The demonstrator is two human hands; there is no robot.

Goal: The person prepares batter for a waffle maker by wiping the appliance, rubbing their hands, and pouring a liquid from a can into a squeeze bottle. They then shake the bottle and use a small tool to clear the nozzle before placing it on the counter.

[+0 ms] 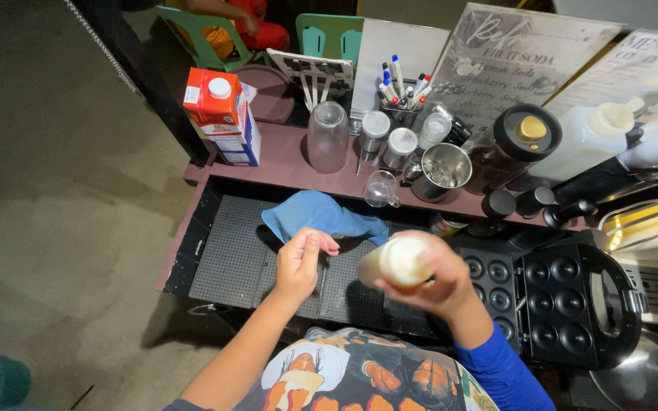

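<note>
Cream-white and cylindrical, a plastic squeeze bottle [394, 262] lies tilted in the right hand [434, 283], whose fingers wrap closed around its body; the bottle's pale end faces the camera, above the front edge of the bench beside the black perforated rubber mat [231, 251]. The left hand [301, 259] is raised just left of the bottle, not touching it, fingers curled loosely with thumb and fingertips drawn near one another; whether they pinch a small item cannot be told. A crumpled blue cloth [321, 215] lies on the mat just behind both hands. To the right of the right hand sits an open black moulded baking iron with round cavities [550, 293]. On the raised brown shelf [283, 164] along the bench's rear edge stand a red-and-white carton with a white cap [218, 114] at the left corner, an inverted clear plastic jar [327, 137], two metal-lidded shakers [387, 141], a small clear glass cup [381, 189], a steel pitcher [443, 172] and a black cup of marker pens [401, 95]. Further right stands a white plastic jug [584, 141].
</note>
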